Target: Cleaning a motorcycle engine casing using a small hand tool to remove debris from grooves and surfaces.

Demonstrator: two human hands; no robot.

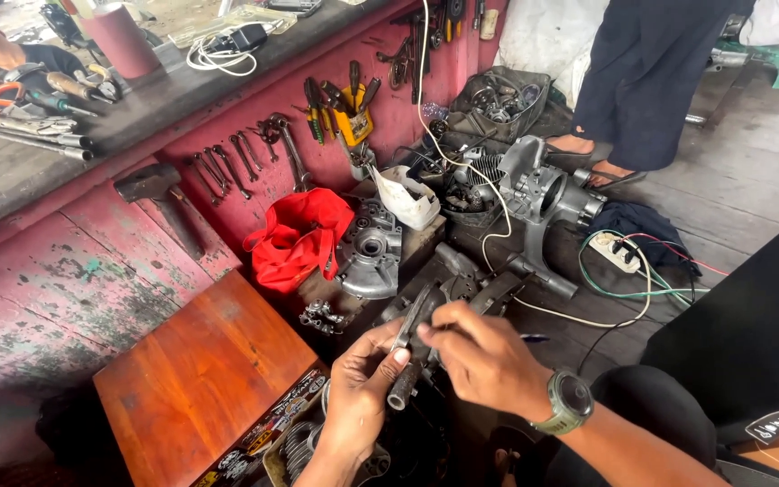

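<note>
Both hands hold one dark metal part (412,347) tight, low in front of the person. Left hand (362,388) wraps its round end; right hand (484,356) pinches the top. It looks oily, so it could slip and drop onto the wooden box (200,370). Farther off sit a red bag (299,234) and hanging wrenches (227,167).

Dull grey metal part (412,347), glossy wooden stool (205,361), red cloth bag (299,236)
</note>
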